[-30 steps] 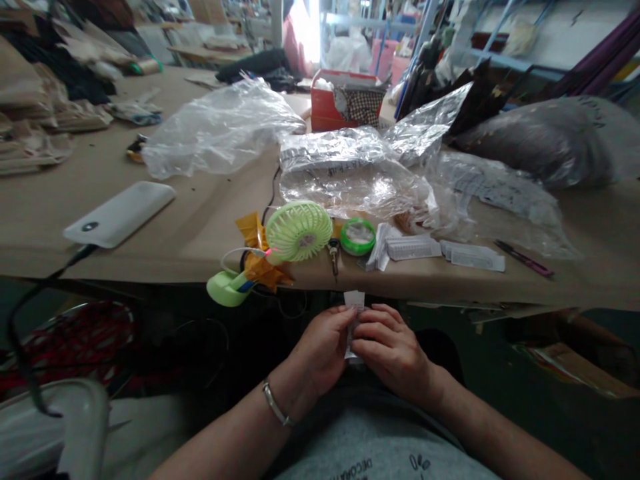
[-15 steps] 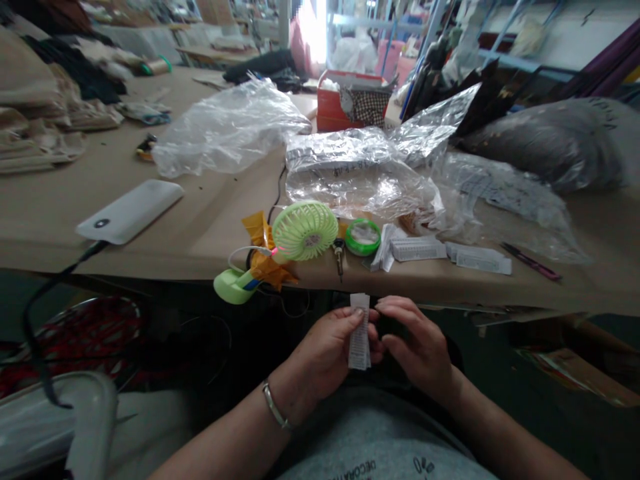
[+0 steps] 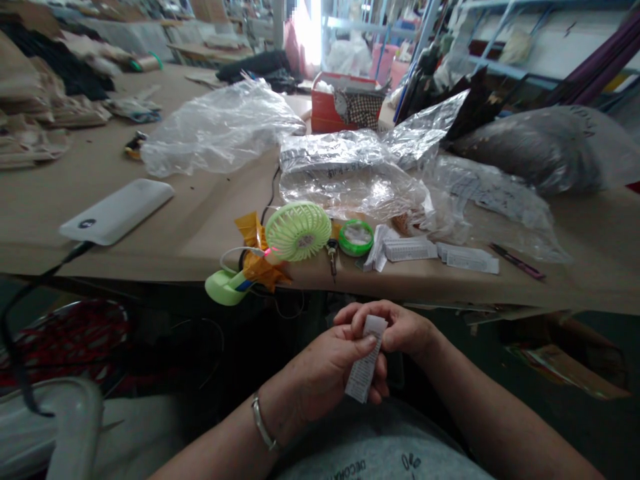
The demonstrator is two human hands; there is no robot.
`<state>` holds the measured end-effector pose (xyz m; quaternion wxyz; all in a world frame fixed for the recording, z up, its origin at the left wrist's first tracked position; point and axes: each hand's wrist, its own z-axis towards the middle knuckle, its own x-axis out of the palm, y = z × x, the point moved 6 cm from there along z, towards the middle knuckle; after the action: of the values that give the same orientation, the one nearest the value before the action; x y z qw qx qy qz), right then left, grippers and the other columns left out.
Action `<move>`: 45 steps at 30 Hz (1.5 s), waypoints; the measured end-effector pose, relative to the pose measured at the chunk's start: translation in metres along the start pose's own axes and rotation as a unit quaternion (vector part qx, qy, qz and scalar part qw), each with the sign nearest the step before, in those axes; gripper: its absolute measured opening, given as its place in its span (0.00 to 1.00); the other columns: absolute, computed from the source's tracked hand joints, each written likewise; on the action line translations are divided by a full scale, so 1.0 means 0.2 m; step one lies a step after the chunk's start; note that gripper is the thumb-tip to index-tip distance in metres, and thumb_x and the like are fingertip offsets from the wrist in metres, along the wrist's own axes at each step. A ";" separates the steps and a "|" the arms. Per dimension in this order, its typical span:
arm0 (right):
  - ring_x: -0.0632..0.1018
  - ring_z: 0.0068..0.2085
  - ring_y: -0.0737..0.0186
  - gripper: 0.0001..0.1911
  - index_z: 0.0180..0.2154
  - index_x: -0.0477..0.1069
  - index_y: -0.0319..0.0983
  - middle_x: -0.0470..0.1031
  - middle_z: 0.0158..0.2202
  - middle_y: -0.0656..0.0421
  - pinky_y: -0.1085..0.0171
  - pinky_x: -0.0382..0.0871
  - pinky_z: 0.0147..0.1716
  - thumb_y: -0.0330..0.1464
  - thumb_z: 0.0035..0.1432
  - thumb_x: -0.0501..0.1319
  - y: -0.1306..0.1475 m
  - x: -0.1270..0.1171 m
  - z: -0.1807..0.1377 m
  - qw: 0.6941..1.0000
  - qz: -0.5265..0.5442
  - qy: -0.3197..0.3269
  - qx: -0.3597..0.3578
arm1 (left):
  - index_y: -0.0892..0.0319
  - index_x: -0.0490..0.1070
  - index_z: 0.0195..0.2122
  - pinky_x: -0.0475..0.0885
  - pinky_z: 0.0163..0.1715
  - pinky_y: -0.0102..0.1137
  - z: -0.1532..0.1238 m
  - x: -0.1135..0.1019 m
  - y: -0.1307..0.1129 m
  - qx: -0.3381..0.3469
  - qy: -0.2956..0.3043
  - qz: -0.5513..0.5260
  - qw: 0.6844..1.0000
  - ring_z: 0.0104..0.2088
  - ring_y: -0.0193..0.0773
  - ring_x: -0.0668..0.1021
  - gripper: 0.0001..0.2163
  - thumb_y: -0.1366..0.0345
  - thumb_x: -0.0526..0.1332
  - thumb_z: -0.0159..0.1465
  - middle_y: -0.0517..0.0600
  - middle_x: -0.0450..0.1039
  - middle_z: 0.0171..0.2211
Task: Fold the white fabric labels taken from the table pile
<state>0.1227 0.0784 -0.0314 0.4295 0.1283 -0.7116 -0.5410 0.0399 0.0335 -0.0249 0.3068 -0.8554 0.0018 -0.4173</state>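
A thin stack of white printed fabric labels [image 3: 364, 370] is pinched in my left hand [image 3: 320, 370], thumb on top and fingers underneath. It sits tilted over my lap, just in front of the table edge. My right hand [image 3: 407, 328] is closed at the stack's upper end, its thumb and fingertips against the right edge; some fingertips are hidden behind the labels. On the table beyond lie more labels in a folded bunch [image 3: 380, 247], a middle pile [image 3: 411, 249] and a right pile [image 3: 469, 259].
A green handheld fan [image 3: 299, 232] leans at the table edge beside a round green container [image 3: 356, 237] and a small metal-tipped item [image 3: 333, 258]. Left is a white power bank [image 3: 117, 212] with a cable. Clear plastic bags [image 3: 355, 173], a red box [image 3: 325, 103] and a slim tool [image 3: 517, 261] lie around.
My right hand has moved left and closed onto the upper end of the labels. The stack has tilted, its top leaning right. The view has shifted slightly.
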 end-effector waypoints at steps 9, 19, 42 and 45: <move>0.75 0.48 0.54 0.18 0.32 0.74 0.37 0.72 0.49 0.51 0.55 0.68 0.48 0.41 0.42 0.72 -0.02 0.02 0.02 0.999 -0.005 -0.030 -0.015 | 0.63 0.69 0.35 0.70 0.20 0.28 0.01 -0.01 0.02 0.013 0.012 -0.010 1.000 0.20 0.35 0.75 0.11 0.59 0.61 0.59 0.50 0.70 0.23; 0.71 0.53 0.56 0.18 0.51 0.67 0.41 0.69 0.50 0.51 0.57 0.66 0.53 0.35 0.59 0.60 0.23 0.08 -0.13 0.835 -0.481 -0.218 -0.158 | 0.63 0.69 0.32 0.70 0.22 0.27 -0.01 -0.03 -0.05 0.023 -0.029 -0.008 0.999 0.22 0.34 0.76 0.08 0.63 0.59 0.61 0.49 0.69 0.25; 0.72 0.26 0.69 0.07 0.31 0.70 0.38 0.72 0.28 0.61 0.69 0.68 0.27 0.36 0.57 0.59 0.12 0.05 -0.05 0.919 -0.257 -0.296 -0.042 | 0.63 0.69 0.31 0.70 0.23 0.28 -0.01 -0.06 -0.07 0.054 -0.044 -0.003 0.998 0.22 0.33 0.75 0.07 0.63 0.60 0.59 0.47 0.69 0.23; 0.76 0.33 0.64 0.09 0.41 0.70 0.40 0.74 0.35 0.59 0.65 0.71 0.35 0.34 0.58 0.59 0.15 0.06 -0.08 0.879 -0.359 -0.303 -0.082 | 0.63 0.68 0.30 0.67 0.20 0.25 -0.01 -0.05 -0.08 0.058 -0.047 -0.004 0.997 0.20 0.32 0.74 0.08 0.62 0.61 0.59 0.46 0.68 0.22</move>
<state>0.1354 0.0714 0.0023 -0.0219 0.1694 -0.6651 -0.7269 0.0275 0.0477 -0.0229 0.3537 -0.8550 -0.0401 -0.3772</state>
